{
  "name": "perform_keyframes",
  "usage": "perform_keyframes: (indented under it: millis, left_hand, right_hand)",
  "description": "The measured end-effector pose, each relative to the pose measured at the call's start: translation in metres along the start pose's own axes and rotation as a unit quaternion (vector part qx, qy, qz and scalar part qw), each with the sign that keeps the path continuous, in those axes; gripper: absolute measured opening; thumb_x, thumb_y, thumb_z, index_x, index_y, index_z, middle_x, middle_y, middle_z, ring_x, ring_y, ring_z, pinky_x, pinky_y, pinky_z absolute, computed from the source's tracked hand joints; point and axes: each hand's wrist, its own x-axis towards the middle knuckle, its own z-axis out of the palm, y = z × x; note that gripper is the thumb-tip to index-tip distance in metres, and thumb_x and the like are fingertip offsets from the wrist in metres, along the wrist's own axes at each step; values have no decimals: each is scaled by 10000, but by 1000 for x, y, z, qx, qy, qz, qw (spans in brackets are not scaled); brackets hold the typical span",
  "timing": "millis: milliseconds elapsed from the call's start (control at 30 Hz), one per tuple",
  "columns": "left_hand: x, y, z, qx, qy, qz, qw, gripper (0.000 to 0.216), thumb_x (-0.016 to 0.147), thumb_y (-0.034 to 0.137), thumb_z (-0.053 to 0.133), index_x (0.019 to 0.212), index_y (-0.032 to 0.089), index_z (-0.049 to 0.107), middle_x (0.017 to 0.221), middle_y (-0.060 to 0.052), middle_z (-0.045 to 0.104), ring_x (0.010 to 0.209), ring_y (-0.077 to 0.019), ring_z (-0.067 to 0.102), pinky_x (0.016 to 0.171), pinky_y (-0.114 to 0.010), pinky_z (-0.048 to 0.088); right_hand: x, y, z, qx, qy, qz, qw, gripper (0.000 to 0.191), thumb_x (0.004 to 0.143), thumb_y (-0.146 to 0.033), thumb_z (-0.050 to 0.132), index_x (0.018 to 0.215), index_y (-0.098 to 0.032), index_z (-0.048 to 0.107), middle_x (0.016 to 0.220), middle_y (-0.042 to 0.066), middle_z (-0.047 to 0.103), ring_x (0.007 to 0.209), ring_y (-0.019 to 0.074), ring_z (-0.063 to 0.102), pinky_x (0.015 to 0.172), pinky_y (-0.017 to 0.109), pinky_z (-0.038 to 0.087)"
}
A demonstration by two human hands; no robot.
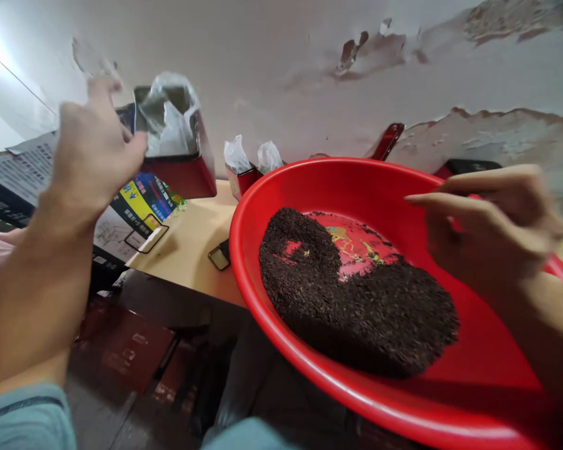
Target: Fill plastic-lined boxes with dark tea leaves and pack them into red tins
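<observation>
My left hand (pixel 96 140), a little blurred, is beside a red square tin (pixel 201 164) lined with a clear plastic bag (pixel 176 122). Its fingers are apart, and the thumb overlaps the tin's near left side; I see no firm grip. Above the right side of a large red basin (pixel 356 400) hovers my right hand (pixel 492 225), thumb and forefinger drawn together in a pinch. Whatever lies between those fingertips, if anything, is too small to make out. Dark, dry tea leaves (pixel 356 306) are heaped in the basin, around a patch of bare, patterned bottom.
Behind the basin are smaller tins (pixel 244 180) with plastic bags, and a red handle (pixel 387 142) leans by the peeling wall. A printed cardboard box (pixel 117 228) stands at left. On the wooden table (pixel 201 250) lies a small dark object with a pale face (pixel 218 257).
</observation>
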Motion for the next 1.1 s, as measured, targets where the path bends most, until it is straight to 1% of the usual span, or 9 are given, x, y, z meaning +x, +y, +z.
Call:
perform_keyframes:
  millis: [100, 200, 400, 533, 633, 733, 900, 967, 1100]
  left_hand:
    - [-15, 45, -24, 44, -10, 98, 994, 512, 1018, 373, 443, 1419, 92, 592, 1159, -68, 746, 1253, -318, 650, 1136, -534, 427]
    - [-25, 96, -7, 47, -60, 167, 983, 476, 1045, 369, 387, 1237, 118, 743, 1075, -130, 770, 1077, -299, 720, 968, -437, 544]
    - [-25, 163, 95, -31, -162, 349, 922, 310, 972, 267, 546, 1113, 138, 789, 936, -125, 779, 922, -238, 725, 837, -331, 521]
    - [-19, 171, 164, -102, -195, 440, 870, 250, 920, 256, 611, 1058, 201, 814, 921, -83, 809, 910, -219, 726, 814, -304, 489]
    - [-17, 169, 194, -142, -244, 438, 854, 257, 897, 305, 670, 1092, 231, 819, 990, -77, 825, 915, -220, 735, 807, -294, 481]
    - [-16, 168, 194, -187, -281, 385, 859, 235, 901, 326, 681, 1070, 240, 818, 1068, -58, 822, 966, -197, 731, 839, -264, 478]
    - [-25, 189, 147, -144, -269, 249, 919, 420, 969, 506, 576, 995, 151, 798, 997, -114, 806, 907, -216, 712, 779, -288, 475]
    - [-31, 200, 132, -77, -332, 258, 904, 379, 891, 500, 684, 960, 144, 796, 957, -123, 796, 864, -229, 708, 719, -281, 465]
    - [-36, 202, 124, -20, -423, 334, 842, 282, 686, 100, 759, 959, 159, 798, 904, -78, 792, 787, -203, 698, 616, -247, 427]
  right_hand:
    - [-3, -2, 26, 33, -57, -94, 993, 328, 942, -126, 538, 1060, -372, 719, 980, 64, 686, 928, 207, 606, 958, 478, 526]
    - [-18, 11, 44, 59, -163, -92, 980, 299, 954, -177, 487, 1005, -328, 740, 973, 57, 729, 904, 213, 617, 1058, 552, 476]
    - [-40, 40, 53, 45, -232, -54, 970, 305, 961, -184, 473, 1016, -272, 760, 992, 78, 762, 925, 246, 642, 932, 504, 514]
    - [-40, 41, 57, 65, -217, -31, 973, 289, 982, -203, 478, 988, -244, 764, 985, 95, 765, 908, 250, 655, 876, 464, 511]
    - [-42, 31, 64, 78, -221, -2, 972, 283, 997, -233, 473, 1053, -221, 751, 1039, 108, 756, 959, 254, 676, 881, 435, 519]
    - [-38, 14, 75, 52, -239, 86, 966, 306, 1012, -319, 484, 1179, -174, 695, 1156, 141, 711, 944, 248, 693, 818, 390, 541]
    - [6, -9, 106, -23, -314, 203, 927, 396, 1037, -462, 463, 1187, -152, 659, 1202, 163, 673, 985, 272, 697, 784, 364, 536]
    - [30, -12, 119, -36, -368, 207, 906, 345, 998, -431, 561, 1143, -144, 687, 1176, 171, 694, 1023, 291, 697, 789, 349, 525]
    - [58, -11, 134, -25, -484, 194, 853, 244, 844, -128, 690, 1082, -133, 741, 1075, 159, 749, 985, 284, 716, 727, 298, 476]
